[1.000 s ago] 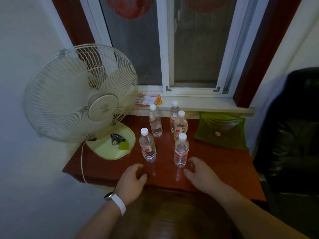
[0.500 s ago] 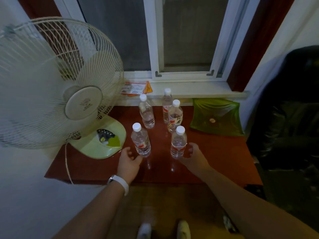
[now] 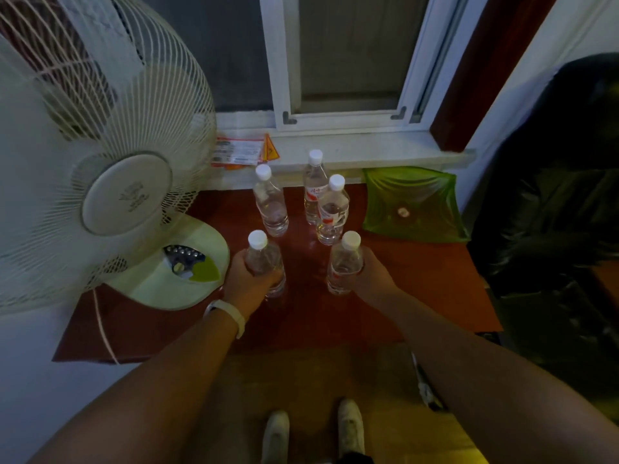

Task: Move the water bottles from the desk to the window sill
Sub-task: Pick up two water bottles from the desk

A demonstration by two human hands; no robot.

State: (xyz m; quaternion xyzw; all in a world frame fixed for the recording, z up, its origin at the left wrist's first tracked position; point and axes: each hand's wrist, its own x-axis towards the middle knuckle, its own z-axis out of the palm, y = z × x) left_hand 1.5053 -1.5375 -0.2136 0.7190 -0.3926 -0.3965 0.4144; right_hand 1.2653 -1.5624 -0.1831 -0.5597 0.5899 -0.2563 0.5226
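Note:
Several clear water bottles with white caps stand upright on the red-brown desk [image 3: 418,283]. My left hand [image 3: 246,283] is wrapped around the front left bottle [image 3: 261,256]. My right hand [image 3: 371,277] grips the front right bottle [image 3: 345,262]. Both held bottles still rest on the desk. Behind them stand a back left bottle [image 3: 270,205], a back middle bottle [image 3: 313,182] and a bottle [image 3: 332,212] just in front of it. The white window sill [image 3: 368,149] runs along the desk's far edge, under the window.
A large white table fan [image 3: 100,155] with a pale green base fills the desk's left side, its cord hanging over the front edge. A green dish [image 3: 413,204] sits at the back right. A printed leaflet [image 3: 239,152] lies on the sill. A dark chair [image 3: 552,195] stands on the right.
Both hands moved forward from the desk's front edge and closed around the two front bottles. The camera came closer and tilted down, so my feet now show.

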